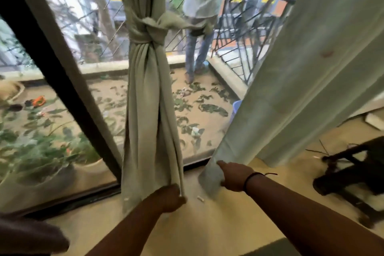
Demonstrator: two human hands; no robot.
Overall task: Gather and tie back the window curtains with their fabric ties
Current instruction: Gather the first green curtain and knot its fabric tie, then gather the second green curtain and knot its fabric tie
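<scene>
Green curtain (145, 93) in the middle, bunched up, fabric tie (148, 29) knotted round it. Left hand (169, 198) low down, fingers curled on its bottom edge. Right hand (233, 176) gripping bottom of pale curtain (291, 81) beside it.

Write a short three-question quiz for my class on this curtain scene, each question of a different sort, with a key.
1. True or false: the middle curtain is already bound with a knotted tie.
2. Which hand holds the bottom of the right curtain? A) left hand B) right hand C) neither
3. Fill in: the left hand grips the middle curtain at its ____ end.

Key:
1. True; the tie is knotted around its gathered middle.
2. B.
3. Lower; the hand grips it just above the floor.
</scene>
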